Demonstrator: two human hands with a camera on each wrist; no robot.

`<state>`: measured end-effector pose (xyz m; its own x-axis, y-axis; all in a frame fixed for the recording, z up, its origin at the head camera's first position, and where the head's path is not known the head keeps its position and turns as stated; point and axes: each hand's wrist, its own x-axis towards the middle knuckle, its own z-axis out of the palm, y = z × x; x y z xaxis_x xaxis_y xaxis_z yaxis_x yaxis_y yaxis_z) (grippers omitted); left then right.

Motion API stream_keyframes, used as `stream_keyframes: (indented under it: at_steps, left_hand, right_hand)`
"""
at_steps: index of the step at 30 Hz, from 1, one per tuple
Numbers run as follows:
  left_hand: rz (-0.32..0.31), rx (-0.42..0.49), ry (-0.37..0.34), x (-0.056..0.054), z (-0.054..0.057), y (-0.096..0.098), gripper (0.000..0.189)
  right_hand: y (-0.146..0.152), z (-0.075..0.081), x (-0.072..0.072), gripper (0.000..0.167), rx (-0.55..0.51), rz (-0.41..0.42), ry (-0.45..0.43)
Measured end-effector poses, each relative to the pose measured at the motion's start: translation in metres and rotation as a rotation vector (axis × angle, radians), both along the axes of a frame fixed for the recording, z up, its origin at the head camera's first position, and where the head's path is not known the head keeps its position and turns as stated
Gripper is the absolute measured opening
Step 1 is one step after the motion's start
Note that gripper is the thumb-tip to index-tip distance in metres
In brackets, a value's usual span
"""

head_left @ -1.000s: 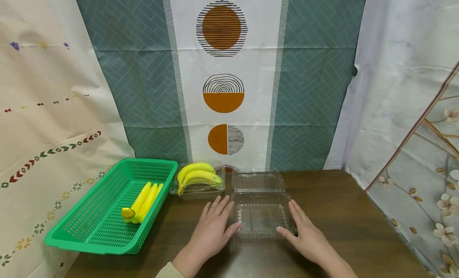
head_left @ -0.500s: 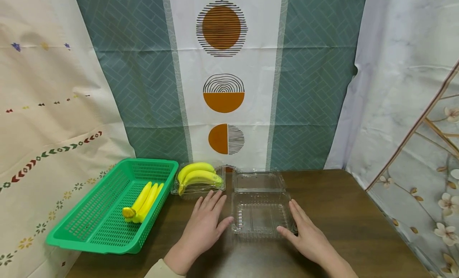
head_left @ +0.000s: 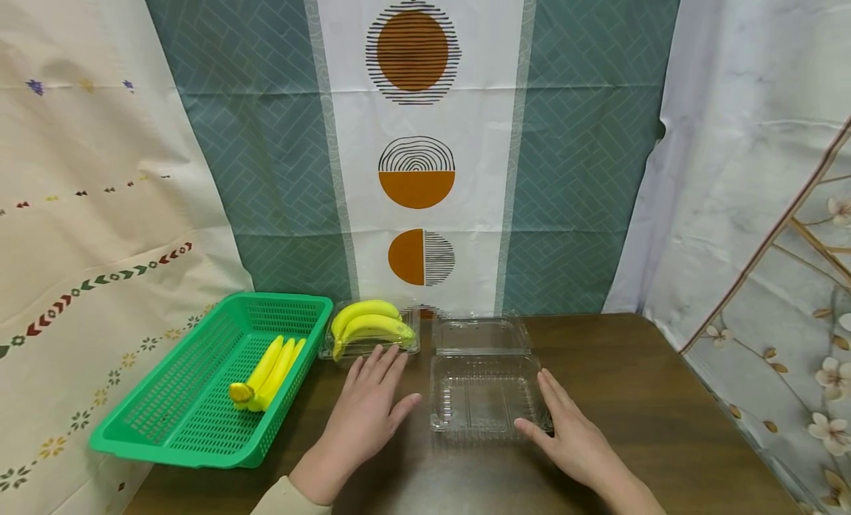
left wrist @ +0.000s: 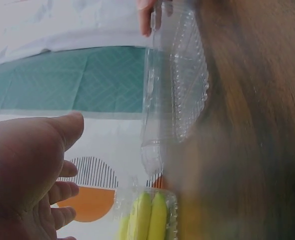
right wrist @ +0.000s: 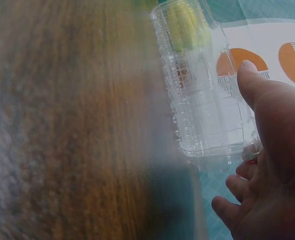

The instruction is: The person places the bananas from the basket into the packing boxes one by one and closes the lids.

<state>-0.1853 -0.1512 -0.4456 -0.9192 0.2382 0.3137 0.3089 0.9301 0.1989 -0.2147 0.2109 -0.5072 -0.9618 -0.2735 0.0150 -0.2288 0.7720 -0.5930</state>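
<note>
A clear plastic clamshell box [head_left: 488, 397] stands on the table with its lid folded back, nothing inside it. At its right side rests my right hand [head_left: 575, 437], fingers straight along the wall and thumb near the front rim; the right wrist view shows this hand [right wrist: 282, 135] beside the box. My left hand [head_left: 362, 411] is spread, apart from the box and to its left, holding nothing. Beyond its fingertips, bananas [head_left: 372, 329] lie in a second clear box. More bananas [head_left: 269, 374] lie in a green plastic basket [head_left: 179, 397] at the left.
The brown wooden table [head_left: 638, 397] extends to the right of the open box. A patterned cloth [head_left: 425, 131] hangs behind its back edge, and printed cloths [head_left: 86, 227] hang at the sides. The second box stands between basket and open box.
My left hand has let go of the open box's left side and moved left, toward the space between the basket and the box. The right hand has stayed in place.
</note>
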Motion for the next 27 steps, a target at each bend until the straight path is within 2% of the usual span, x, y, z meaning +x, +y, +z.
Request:
stream_keyframes:
  at_steps: [15,27]
  left_hand:
    - [0.026,-0.019,0.070,0.001,0.013,-0.019,0.073]
    - [0.066,-0.070,0.079,0.003,0.025,-0.037,0.074]
  right_hand:
    - [0.000,-0.002,-0.001,0.110,0.004,-0.002,0.005]
    - [0.001,-0.002,-0.001,0.109,0.001,0.005,0.011]
